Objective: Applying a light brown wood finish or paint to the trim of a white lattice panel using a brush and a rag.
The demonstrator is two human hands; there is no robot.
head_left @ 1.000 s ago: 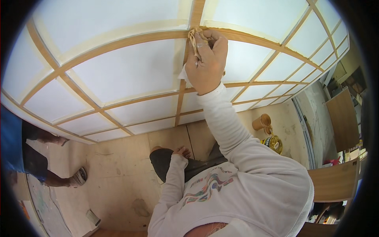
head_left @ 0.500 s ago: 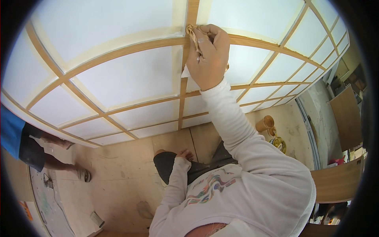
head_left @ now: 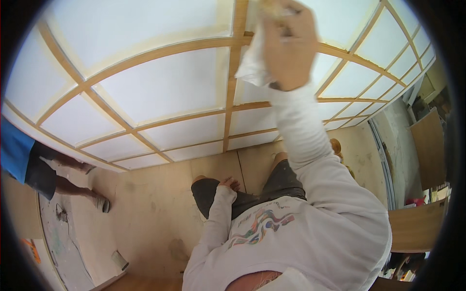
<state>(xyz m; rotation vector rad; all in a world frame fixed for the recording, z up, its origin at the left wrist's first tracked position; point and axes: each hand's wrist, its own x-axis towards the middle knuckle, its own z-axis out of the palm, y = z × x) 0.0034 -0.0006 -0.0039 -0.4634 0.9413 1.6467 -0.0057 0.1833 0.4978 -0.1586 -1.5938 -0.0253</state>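
In front of me stands a large panel of white panes [head_left: 160,82] divided by light wooden strips [head_left: 155,56], with pale yellow bands along many pane edges. My right hand [head_left: 291,48], blurred, is raised before its upper part, just right of a crossing of strips. Its fingers are closed around a crumpled beige wad [head_left: 270,8], also smeared. A white sheet [head_left: 253,63], cloth or paper, hangs from the same hand. Low down, my left hand [head_left: 231,183] rests by my thigh in dark shorts, fingers loosely apart and holding nothing visible.
At the left stands another person in a blue shirt [head_left: 14,150], near the panel. A brown cup [head_left: 336,145] on the wooden floor [head_left: 145,208] is partly hidden by my right sleeve. A whitish flat tool [head_left: 119,260] lies lower left. Wooden boards [head_left: 427,148] stand at right.
My right hand has moved up and right, away from the strip crossing, carrying the beige wad. More of the white sheet shows now. My left hand stays by my thigh.
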